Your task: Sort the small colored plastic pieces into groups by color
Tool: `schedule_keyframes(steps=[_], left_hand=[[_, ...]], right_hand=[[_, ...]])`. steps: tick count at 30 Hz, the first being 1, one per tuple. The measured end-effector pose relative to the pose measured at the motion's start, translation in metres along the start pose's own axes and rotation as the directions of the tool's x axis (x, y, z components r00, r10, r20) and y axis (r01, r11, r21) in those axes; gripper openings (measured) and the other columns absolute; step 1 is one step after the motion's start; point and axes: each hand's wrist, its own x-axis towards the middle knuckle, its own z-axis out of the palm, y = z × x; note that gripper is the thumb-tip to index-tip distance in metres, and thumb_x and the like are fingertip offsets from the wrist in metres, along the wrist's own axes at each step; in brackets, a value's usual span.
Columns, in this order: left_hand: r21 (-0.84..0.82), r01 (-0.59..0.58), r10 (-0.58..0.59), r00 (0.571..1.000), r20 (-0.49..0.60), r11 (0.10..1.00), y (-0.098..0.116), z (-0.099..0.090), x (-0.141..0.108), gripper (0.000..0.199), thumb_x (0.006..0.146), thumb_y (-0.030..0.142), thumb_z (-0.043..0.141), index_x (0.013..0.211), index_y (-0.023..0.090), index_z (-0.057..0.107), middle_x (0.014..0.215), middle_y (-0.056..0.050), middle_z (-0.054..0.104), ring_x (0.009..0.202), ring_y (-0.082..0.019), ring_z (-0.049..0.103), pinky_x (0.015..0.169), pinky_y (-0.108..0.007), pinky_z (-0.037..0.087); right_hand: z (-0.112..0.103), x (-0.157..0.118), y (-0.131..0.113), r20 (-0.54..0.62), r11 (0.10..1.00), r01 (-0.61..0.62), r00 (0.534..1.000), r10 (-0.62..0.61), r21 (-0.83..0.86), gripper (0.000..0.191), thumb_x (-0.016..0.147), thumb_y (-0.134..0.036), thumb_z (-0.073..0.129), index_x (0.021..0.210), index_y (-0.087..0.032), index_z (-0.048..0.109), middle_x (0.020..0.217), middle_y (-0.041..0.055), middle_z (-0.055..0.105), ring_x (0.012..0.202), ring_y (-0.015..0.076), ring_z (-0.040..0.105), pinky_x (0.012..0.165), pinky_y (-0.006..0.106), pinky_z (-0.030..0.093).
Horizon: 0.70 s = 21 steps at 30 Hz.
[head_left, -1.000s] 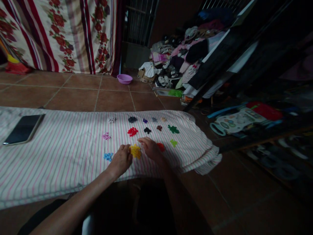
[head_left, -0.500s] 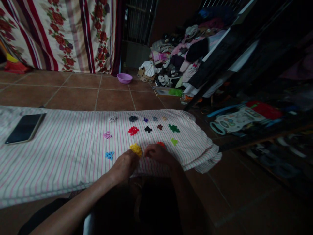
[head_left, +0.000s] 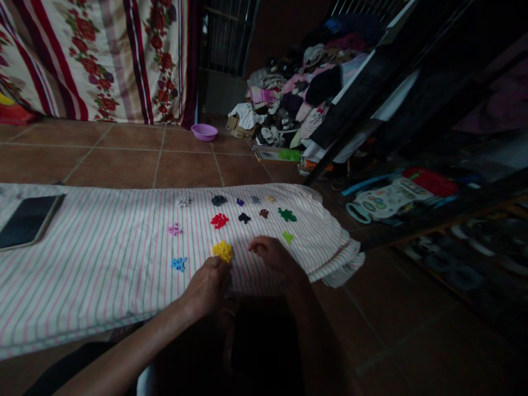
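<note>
Small coloured pieces lie in heaps on a striped cloth [head_left: 115, 258]. My left hand [head_left: 208, 280] is closed at the near edge of the yellow heap [head_left: 223, 251]; what its fingers hold, if anything, is hidden. To the right of that heap, my right hand [head_left: 272, 253] hovers low with fingers curled and pressed together, and I cannot make out anything in them. Closest to it are the light green heap [head_left: 287, 237] and the brown heap [head_left: 264, 213]. Behind the yellow pieces sit a red heap [head_left: 219, 221] and a black heap [head_left: 244, 218].
A blue heap [head_left: 179, 264] and a pink heap [head_left: 174, 229] lie to the left, a dark green heap [head_left: 286, 214] to the right. A phone [head_left: 28, 221] rests at the far left. Beyond the cloth, a purple basin [head_left: 204, 132] stands on the tiled floor.
The view has shifted slightly, moving the scene left. My right hand has moved a little away from the yellow heap, and the orange-red heap beside it is now hidden. My left hand stays by the yellow pieces.
</note>
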Motion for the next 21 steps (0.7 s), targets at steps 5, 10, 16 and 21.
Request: schedule_keyframes(steps=[5,10,16,21], left_hand=[[0.066,0.002,-0.005,0.999,0.040,0.998,-0.003,-0.003,-0.005,0.029,0.093,0.024,0.033,0.094,0.017,0.061,0.098,-0.007,0.057,0.084,-0.014,0.053,0.076,-0.026,0.043],[0.103,0.008,-0.016,0.997,0.071,0.995,-0.004,-0.003,-0.006,0.028,0.092,0.022,0.033,0.100,0.017,0.059,0.103,-0.009,0.057,0.091,-0.016,0.054,0.083,-0.029,0.044],[0.122,0.005,-0.014,0.997,0.074,0.993,-0.004,-0.002,-0.005,0.028,0.092,0.022,0.033,0.102,0.017,0.059,0.104,-0.009,0.057,0.096,-0.017,0.054,0.085,-0.030,0.044],[0.136,0.029,-0.041,0.995,0.090,0.990,-0.001,-0.005,-0.006,0.029,0.093,0.024,0.033,0.106,0.018,0.059,0.106,-0.008,0.056,0.096,-0.016,0.054,0.084,-0.028,0.044]], right_hand=[[-0.018,-0.009,0.033,-0.322,0.944,-0.276,0.923,0.209,-0.180,0.028,0.081,-0.010,0.043,0.093,-0.014,0.068,0.096,0.0105,0.070,0.090,0.0193,0.062,0.083,0.030,0.045],[-0.011,-0.008,0.050,-0.266,0.928,-0.297,0.935,0.234,-0.226,0.028,0.083,-0.009,0.044,0.095,-0.013,0.069,0.097,0.0116,0.071,0.089,0.0187,0.063,0.082,0.028,0.045],[-0.007,-0.002,0.052,-0.232,0.944,-0.252,0.952,0.201,-0.214,0.030,0.081,-0.006,0.044,0.093,-0.015,0.070,0.094,0.0100,0.072,0.087,0.0181,0.064,0.080,0.027,0.046],[-0.005,0.002,0.049,-0.329,0.944,-0.219,0.935,0.131,-0.247,0.031,0.080,-0.008,0.046,0.098,-0.014,0.071,0.102,0.0123,0.071,0.096,0.0203,0.063,0.088,0.030,0.045]])
